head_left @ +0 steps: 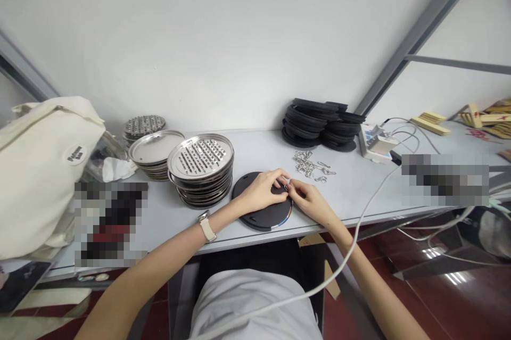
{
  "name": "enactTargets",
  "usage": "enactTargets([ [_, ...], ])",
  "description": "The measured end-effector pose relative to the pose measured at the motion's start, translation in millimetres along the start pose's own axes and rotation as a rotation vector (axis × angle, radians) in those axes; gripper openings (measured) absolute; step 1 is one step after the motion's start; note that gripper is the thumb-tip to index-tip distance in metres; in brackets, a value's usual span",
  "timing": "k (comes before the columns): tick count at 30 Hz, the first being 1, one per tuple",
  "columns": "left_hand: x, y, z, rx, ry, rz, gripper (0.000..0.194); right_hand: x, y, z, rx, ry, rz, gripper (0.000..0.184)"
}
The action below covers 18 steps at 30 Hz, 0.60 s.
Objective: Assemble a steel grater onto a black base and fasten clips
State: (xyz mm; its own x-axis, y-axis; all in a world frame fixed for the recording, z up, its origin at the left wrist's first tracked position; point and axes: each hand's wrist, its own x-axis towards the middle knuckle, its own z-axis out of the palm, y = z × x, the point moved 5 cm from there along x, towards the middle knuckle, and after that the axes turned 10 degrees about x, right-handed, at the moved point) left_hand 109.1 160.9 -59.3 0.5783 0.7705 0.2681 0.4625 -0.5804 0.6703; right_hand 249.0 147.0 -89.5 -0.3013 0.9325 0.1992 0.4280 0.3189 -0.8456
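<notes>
A round black disc lies flat at the table's front edge, with a coloured strip along its lower right rim. My left hand lies across the disc, its fingers bent around the disc's right edge. Against that same edge, the fingertips of my right hand are pinched together on a small metal piece, mostly hidden by the fingers. Just behind the hands is a loose pile of metal clasps. To the left stands a tall stack of round metal graters, the top one with raised teeth.
More round metal plates stand farther left, beside a cream bag. Stacks of black discs are against the wall. A power strip with a charger sits at right. A white cable passes in front of my right forearm.
</notes>
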Motion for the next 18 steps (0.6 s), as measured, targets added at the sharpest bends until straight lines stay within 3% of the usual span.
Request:
enactTargets([
  [18,0.9,4.7,-4.1,0.061,0.025,0.062,0.030,0.5,2.3,0.1,-0.015,0.000,-0.031,0.031],
])
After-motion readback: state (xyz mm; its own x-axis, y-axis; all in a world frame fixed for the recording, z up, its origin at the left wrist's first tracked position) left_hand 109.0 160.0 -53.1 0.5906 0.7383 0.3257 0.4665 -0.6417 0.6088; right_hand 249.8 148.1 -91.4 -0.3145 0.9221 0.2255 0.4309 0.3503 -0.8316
